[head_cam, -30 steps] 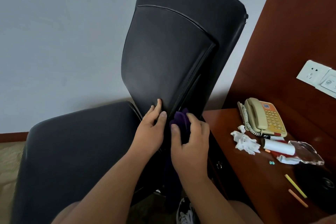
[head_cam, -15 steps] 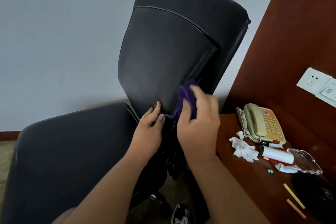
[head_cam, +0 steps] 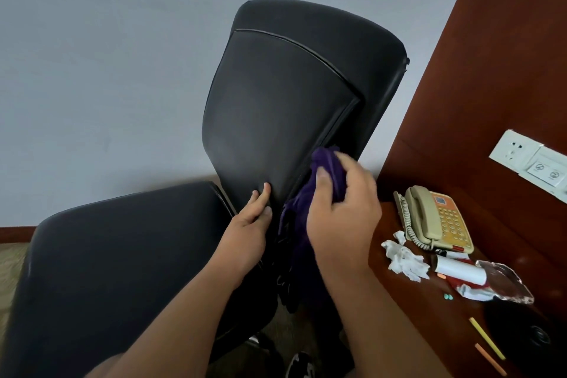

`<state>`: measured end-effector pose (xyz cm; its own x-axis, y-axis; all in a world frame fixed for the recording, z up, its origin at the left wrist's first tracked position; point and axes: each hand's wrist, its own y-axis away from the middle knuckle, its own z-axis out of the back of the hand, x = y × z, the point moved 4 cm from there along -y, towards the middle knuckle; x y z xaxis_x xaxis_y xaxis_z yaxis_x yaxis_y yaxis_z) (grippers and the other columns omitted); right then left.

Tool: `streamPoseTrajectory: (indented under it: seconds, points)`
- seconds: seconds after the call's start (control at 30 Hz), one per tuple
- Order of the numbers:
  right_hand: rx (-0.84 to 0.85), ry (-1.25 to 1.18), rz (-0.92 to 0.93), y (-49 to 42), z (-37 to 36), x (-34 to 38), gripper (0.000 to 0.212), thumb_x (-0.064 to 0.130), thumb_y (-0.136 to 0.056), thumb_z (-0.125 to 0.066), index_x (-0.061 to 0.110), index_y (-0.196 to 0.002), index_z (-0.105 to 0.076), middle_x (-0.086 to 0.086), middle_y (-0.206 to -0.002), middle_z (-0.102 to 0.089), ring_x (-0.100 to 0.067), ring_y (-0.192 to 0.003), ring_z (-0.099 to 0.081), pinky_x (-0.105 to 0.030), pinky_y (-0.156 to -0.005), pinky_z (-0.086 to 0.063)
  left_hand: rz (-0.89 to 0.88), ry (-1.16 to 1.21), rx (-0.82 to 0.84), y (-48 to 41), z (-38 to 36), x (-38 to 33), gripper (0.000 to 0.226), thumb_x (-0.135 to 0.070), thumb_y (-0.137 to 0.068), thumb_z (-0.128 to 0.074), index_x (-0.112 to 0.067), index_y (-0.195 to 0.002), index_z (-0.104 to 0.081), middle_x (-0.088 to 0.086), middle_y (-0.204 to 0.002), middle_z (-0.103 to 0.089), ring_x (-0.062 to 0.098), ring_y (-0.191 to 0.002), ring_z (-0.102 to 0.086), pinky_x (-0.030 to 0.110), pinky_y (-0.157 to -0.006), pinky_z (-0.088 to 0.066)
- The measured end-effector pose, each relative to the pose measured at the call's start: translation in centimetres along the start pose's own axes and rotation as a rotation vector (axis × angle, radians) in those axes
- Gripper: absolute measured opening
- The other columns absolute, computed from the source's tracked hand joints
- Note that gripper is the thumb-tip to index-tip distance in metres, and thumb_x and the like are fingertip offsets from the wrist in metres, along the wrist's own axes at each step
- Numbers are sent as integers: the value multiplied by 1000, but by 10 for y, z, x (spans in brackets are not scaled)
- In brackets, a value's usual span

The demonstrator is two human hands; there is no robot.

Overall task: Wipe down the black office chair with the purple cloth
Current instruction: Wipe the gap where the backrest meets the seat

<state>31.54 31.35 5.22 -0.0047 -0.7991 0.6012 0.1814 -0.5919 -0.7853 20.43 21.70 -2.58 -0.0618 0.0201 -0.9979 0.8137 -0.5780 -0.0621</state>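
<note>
Now the purple cloth [head_cam: 325, 163] climbs the black office chair [head_cam: 306, 40]

Up it goes. A second ago the right hand [head_cam: 340, 218] was low at the foot of the backrest [head_cam: 276, 107], cloth bunched in the gap beside the seat [head_cam: 122, 255]. Now it has travelled up the edge nearer the surface [head_cam: 429, 322], along the raised seam where the front panel meets the side. The hand is a touch blurred, so I'd judge it is mid-stroke. That tells me the wiping is well under way on this edge. The lower stretch looks covered; the upper seam, the top of the backrest and the broad seat look yet to come.

As for the right hand, its fingers are curled over the bunched cloth. The thumb pins it from the near side, pressing the wad against the chair's edge. A tail of cloth hangs loose below the palm, down beside the chair's frame.

And the left hand [head_cam: 248, 224] hasn't budged. It sits at the bottom of the backrest where it was, fingers laid nearly straight against the lower edge. It holds nothing and, I'd say, is just steadying the chair against the push of the wipe.

Off to the side, the surface carries a telephone [head_cam: 435, 218] and a crumpled tissue [head_cam: 405, 259], well apart from the action.
</note>
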Motion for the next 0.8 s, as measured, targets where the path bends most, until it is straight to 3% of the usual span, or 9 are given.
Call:
streamPoseTrajectory:
  seconds: [0.13, 0.27, 0.33, 0.47, 0.57, 0.67, 0.73, 0.8]
  points:
    - [192, 66, -38, 21, -16, -6, 36, 18, -97, -63, 10, -131, -60, -5, -118, -66, -2, -99, -53, 5, -85, -32, 10, 29, 13, -1, 0, 0, 47, -20, -107, -47, -39, -150, -40, -13, -165, -18, -2, -148, -12, 20, -120, -11]
    - [496, 88, -220, 88, -24, -39, 34, 24, -97, -58, 23, -130, -62, 3, -117, -68, -12, -105, -65, -24, -91, -53, 14, 23, 9, -1, -2, -1, 48, -18, -108, -46, -42, -149, -40, -13, -165, -18, -3, -148, -12, 17, -118, -11]
    - [616, 51, -365, 105, -25, -46, 31, 19, -98, -60, 30, -126, -62, 9, -113, -67, -6, -104, -63, -27, -91, -55, 14, 17, 14, 1, -4, -1, 48, -20, -109, -45, -46, -148, -39, -16, -165, -17, -3, -148, -12, 14, -113, -13]
    - [482, -185, -674, 87, -26, -34, 23, 21, -96, -65, 35, -114, -66, 15, -101, -68, 4, -95, -63, -14, -82, -50, 14, 6, 10, 0, -4, 1, 49, -21, -109, -44, -47, -149, -37, -16, -165, -14, 0, -149, -14, 25, -123, -15]
    - [320, -279, -764, 55, -27, -14, 15, 29, -96, -64, 39, -107, -65, 17, -102, -68, -2, -97, -63, -29, -90, -53, 25, 57, 20, -5, -2, 5, 50, -18, -107, -49, -45, -148, -40, -16, -165, -14, -2, -146, -19, 32, -125, -20]
    - [160, -348, -708, 11, -20, 3, 15, 28, -97, -62, 32, -112, -66, 14, -103, -68, -4, -97, -64, -29, -90, -54, 45, 97, 26, -8, 0, 10, 50, -16, -104, -54, -47, -143, -47, -13, -164, -18, 1, -144, -23, 36, -125, -19]
    - [110, -335, -607, -9, -19, 7, 20, 27, -98, -61, 26, -117, -66, 15, -101, -68, -1, -93, -63, -19, -84, -51, 75, 150, 40, -9, -2, 12, 39, -22, -103, -55, -46, -133, -62, 4, -162, -33, 23, -150, -28, 49, -124, -23]
    - [94, -245, -462, -9, -21, 9, 23, 23, -98, -61, 21, -121, -65, 16, -99, -65, 8, -86, -59, -3, -76, -42, 78, 177, 33, -7, -4, 8, 37, -16, -105, -50, -36, -134, -63, 4, -157, -43, 26, -149, -32, 48, -123, -24]
